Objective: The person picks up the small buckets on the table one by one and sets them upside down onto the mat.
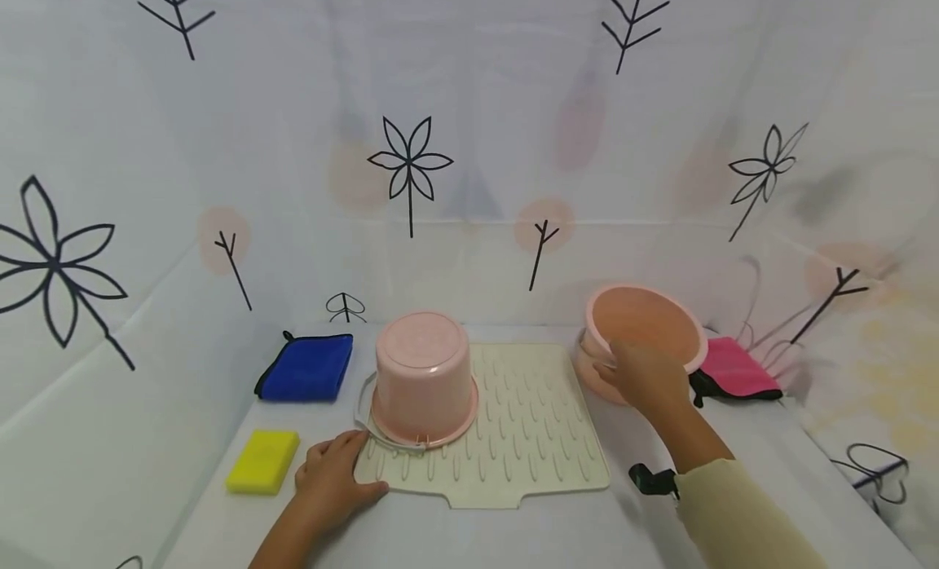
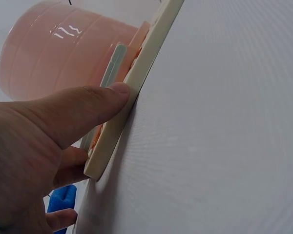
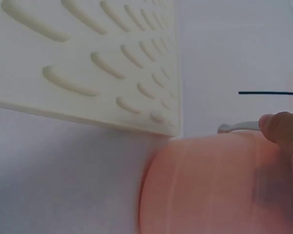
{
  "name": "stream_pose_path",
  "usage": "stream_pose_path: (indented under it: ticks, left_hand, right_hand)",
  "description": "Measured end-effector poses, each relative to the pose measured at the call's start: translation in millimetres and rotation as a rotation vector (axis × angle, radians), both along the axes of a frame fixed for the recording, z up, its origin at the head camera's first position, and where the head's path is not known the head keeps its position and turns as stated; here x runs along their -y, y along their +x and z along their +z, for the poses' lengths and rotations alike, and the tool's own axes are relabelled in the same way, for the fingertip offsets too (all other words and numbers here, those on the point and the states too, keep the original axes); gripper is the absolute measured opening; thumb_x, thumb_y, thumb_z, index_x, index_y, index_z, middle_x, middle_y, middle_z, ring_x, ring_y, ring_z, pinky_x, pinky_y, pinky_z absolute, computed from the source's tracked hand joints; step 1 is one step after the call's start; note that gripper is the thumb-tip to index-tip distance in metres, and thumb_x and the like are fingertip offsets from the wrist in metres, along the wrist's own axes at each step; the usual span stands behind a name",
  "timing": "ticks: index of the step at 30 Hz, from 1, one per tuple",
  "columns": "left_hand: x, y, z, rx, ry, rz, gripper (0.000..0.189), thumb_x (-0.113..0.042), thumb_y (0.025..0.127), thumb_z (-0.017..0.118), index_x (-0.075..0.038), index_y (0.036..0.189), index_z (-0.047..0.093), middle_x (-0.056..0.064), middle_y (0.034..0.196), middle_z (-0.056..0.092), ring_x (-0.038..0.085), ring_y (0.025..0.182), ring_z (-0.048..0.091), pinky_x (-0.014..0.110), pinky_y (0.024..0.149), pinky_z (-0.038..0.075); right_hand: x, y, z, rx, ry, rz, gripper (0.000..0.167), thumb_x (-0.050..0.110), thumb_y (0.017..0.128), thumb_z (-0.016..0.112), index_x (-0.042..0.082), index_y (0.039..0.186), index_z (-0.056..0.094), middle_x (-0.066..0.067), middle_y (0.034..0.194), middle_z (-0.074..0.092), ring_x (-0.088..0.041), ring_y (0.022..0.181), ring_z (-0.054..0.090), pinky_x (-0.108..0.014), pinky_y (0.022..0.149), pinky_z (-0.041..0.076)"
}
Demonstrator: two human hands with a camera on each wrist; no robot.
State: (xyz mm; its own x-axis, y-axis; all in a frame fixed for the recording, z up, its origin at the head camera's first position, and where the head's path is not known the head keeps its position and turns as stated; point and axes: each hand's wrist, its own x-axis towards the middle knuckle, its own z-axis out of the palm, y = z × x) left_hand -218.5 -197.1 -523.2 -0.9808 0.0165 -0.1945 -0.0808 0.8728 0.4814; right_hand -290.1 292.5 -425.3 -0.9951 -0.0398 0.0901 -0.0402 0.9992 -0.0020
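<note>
A cream ridged draining board lies flat on the white table. On its left part a pink bucket stands upside down, its pale grey handle lying around the rim. My left hand holds the board's near left corner, thumb along the front edge and fingers at the left side. Right of the board, a second pink bucket stands mouth up, leaning slightly. My right hand grips it at the near rim, with the thumb on its grey handle; the other fingers are mostly hidden.
A folded blue cloth lies at the back left, with a yellow sponge nearer the front. Behind the second bucket, a pink cloth with black trim lies at the right. A patterned white curtain hangs close behind the table.
</note>
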Motion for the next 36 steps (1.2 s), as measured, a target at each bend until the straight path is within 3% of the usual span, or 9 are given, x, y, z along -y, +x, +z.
stream_pose_path:
  ticks: [4, 11, 21, 28, 36]
  left_hand:
    - [0.3, -1.6, -0.2, -0.002, -0.006, -0.007, 0.105, -0.063, 0.069, 0.091, -0.014, 0.154, 0.053, 0.012, 0.159, 0.047, 0.052, 0.141, 0.030, 0.076, 0.106, 0.028]
    - [0.9, -2.3, -1.3, -0.003, -0.015, -0.010, 0.107, -0.066, 0.068, 0.090, -0.015, 0.154, 0.053, 0.012, 0.160, 0.047, 0.053, 0.141, 0.031, 0.077, 0.106, 0.028]
    - [0.2, -1.6, 0.2, 0.006, -0.016, -0.008, 0.106, -0.064, 0.069, 0.090, -0.015, 0.154, 0.052, 0.012, 0.160, 0.047, 0.052, 0.141, 0.030, 0.077, 0.106, 0.029]
    - [-0.2, -2.2, 0.8, 0.007, -0.009, -0.010, 0.106, -0.064, 0.069, 0.090, -0.014, 0.155, 0.051, 0.013, 0.160, 0.046, 0.053, 0.142, 0.029, 0.077, 0.106, 0.027]
    - [-0.9, -2.7, 0.0, 0.016, -0.017, -0.008, 0.107, -0.065, 0.069, 0.090, -0.015, 0.155, 0.051, 0.012, 0.160, 0.046, 0.053, 0.141, 0.029, 0.077, 0.106, 0.027]
  right_hand:
    - [-1, 4.8, -1.8, -0.039, -0.016, 0.006, 0.042, 0.048, 0.092, 0.078, 0.013, 0.105, 0.061, -0.004, 0.060, 0.049, -0.019, 0.052, 0.049, -0.028, 0.048, 0.041]
    - [2, 14.9, -5.2, -0.191, 0.013, 0.056, 0.039, 0.041, 0.090, 0.082, 0.013, 0.096, 0.056, -0.003, 0.058, 0.045, -0.019, 0.048, 0.045, -0.027, 0.047, 0.041]
    - [13, 31.9, -4.9, -0.427, 0.040, 0.104, 0.044, 0.041, 0.085, 0.087, 0.012, 0.086, 0.054, -0.002, 0.053, 0.036, -0.018, 0.042, 0.035, -0.029, 0.045, 0.031]
    - [21, 40.0, -2.5, -0.531, 0.045, 0.119, 0.046, 0.043, 0.085, 0.084, 0.012, 0.078, 0.051, -0.001, 0.052, 0.034, -0.017, 0.041, 0.033, -0.028, 0.045, 0.031]
    - [30, 51.7, -5.1, -0.586, -0.130, 0.116, 0.047, 0.036, 0.084, 0.087, 0.012, 0.073, 0.048, 0.000, 0.054, 0.038, -0.015, 0.046, 0.036, -0.027, 0.046, 0.032]
